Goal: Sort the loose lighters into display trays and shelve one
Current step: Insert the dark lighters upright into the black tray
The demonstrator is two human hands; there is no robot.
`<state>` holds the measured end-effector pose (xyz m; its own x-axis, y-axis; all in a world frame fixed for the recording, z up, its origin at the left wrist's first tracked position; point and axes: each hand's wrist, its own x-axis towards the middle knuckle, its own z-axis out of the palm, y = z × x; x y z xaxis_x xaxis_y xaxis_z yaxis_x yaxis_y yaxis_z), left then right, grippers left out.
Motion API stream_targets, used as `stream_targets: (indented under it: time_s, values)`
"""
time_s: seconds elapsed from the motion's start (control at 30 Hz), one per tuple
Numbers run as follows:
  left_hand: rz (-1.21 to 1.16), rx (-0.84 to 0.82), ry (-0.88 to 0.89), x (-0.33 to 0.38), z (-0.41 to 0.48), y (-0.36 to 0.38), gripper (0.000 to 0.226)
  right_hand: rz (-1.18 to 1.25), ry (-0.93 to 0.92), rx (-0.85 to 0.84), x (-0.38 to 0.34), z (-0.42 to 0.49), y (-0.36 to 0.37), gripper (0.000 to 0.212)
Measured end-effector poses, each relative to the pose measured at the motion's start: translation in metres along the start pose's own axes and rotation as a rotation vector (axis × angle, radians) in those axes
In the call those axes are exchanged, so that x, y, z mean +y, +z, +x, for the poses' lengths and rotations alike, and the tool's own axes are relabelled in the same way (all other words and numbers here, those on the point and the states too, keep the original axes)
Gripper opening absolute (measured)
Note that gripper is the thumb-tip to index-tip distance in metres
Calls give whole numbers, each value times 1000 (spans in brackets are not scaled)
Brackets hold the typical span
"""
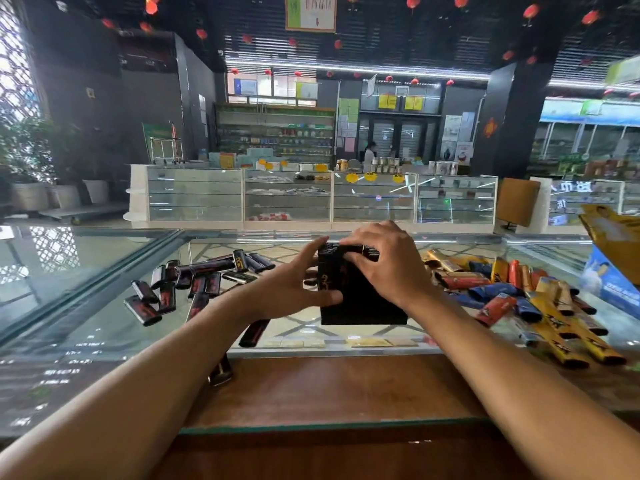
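A black display tray (360, 303) stands on the glass counter (86, 306) in the middle. My left hand (294, 285) grips its left side, thumb on the front. My right hand (388, 265) rests over its top, fingers on the black lighters packed inside; whether it holds one is hidden. A pile of loose black lighters with red print (194, 282) lies to the left. One black lighter (254, 333) lies under my left forearm, another (221, 372) at the counter's wooden strip. Loose coloured lighters, yellow, red and blue (512, 289), are spread on the right.
A blue box (609, 282) and a yellow bag (616, 233) sit at the far right of the counter. A brown wooden strip (329, 386) runs along the near edge. Glass showcases (311, 199) stand across the aisle, a person behind them.
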<state>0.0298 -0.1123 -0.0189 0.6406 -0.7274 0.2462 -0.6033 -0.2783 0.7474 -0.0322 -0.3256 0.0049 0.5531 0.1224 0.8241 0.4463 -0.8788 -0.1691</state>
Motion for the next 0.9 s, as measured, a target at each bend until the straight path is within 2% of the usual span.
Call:
stream_targets:
  time_s: [0.07,0.2,0.43,0.6,0.7,0.8,0.9]
  values:
    - [50,-11,-35,4,-3,-1,128,-26,-21,-4,-3,-2,0,31]
    - [76,-26,-62,5,-4,-1,140,42,43,6,-8,-4,0,33]
    - [49,-17,-62,6,-6,2,135,131,150,11,-8,-6,3,28]
    - [80,-2,-68,-1,-2,0,140,-85,17,9,-3,-10,3,29]
    - [117,2,-45,6,-7,0,141,-109,4,-20,-6,-14,0,29]
    - [159,70,-61,23,-17,-6,129,-97,64,-40,-9,-13,-9,36]
    - [260,139,-118,36,-44,-22,97,-125,147,-79,-19,-15,-22,45]
